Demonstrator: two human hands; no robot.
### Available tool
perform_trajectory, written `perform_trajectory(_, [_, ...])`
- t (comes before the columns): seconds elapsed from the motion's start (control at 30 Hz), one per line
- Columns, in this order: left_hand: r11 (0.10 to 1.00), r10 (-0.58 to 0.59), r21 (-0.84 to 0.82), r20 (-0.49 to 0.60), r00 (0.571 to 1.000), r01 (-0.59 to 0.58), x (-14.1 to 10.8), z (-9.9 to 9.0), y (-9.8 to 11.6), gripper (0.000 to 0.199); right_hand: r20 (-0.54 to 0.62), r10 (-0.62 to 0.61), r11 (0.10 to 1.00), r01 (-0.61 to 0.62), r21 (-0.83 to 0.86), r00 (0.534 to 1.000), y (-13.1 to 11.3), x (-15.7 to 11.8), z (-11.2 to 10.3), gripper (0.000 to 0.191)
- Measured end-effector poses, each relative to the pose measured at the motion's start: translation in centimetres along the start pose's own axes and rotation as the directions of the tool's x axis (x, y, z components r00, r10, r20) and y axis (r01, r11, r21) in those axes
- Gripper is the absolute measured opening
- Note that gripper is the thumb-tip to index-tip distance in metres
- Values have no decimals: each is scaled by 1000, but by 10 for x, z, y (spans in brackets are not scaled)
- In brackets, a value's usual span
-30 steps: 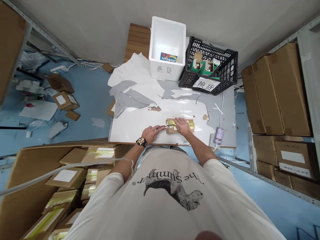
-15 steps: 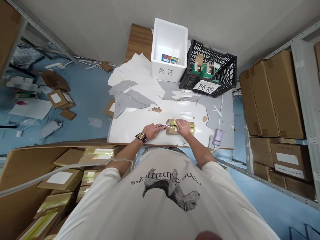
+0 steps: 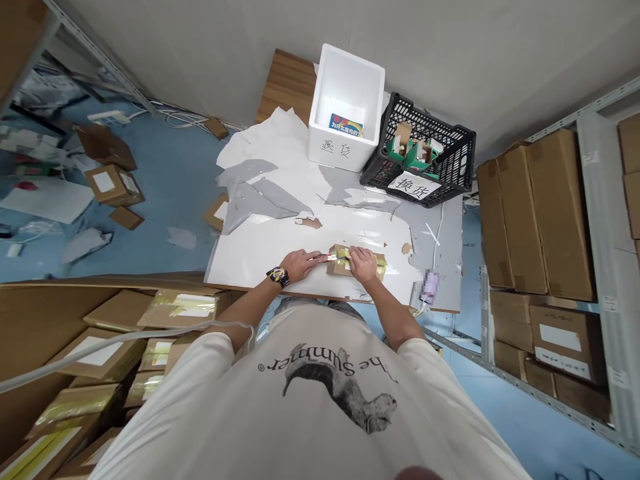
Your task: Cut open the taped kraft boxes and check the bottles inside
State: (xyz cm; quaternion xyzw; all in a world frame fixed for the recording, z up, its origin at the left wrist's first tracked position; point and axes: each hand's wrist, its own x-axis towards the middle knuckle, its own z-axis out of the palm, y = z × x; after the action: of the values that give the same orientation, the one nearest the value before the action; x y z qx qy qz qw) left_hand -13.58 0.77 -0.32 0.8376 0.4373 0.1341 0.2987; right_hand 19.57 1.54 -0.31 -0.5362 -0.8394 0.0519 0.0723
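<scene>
On the table's front half lies a small cardboard box (image 3: 342, 269), sealed with yellowish tape. My left hand (image 3: 299, 265), with a watch on its wrist, is closed around a slim red and silver utility knife (image 3: 330, 257). The knife's front end meets the taped top of the box at its left part. My right hand (image 3: 363, 263) grips the box from above, fingers curled over its top and right part. The fingers cover some of the tape, and the knife's tip is too small to make out.
A white foam box (image 3: 330, 150) and a black crate (image 3: 425, 193) stand at the table's back. Torn grey and white sheeting (image 3: 260, 200) covers the tabletop. A large carton of parcels (image 3: 45, 320) is at my left; shelved boxes (image 3: 557, 220) stand right.
The camera view has shifted and turned slightly. Both hands stay at the box, with the knife still against its taped top.
</scene>
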Motion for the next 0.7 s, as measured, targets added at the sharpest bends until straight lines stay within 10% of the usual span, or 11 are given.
perform_trajectory(0.37, [995,-85,-54,-28,996,83,-47,-2,-23,53,68,65,996,-69,62,996,-11,0,-12,48])
perform_trajectory(0.53, [880,-472,-147,-152,869,452,-74,20,-49,68,166,121,992,-126,24,979,-31,-4,-35,60])
perform_trajectory(0.7, [814,-576,-224,-197,793,536,-50,32,-60,73,178,230,969,-242,50,957,-27,-36,-62,68])
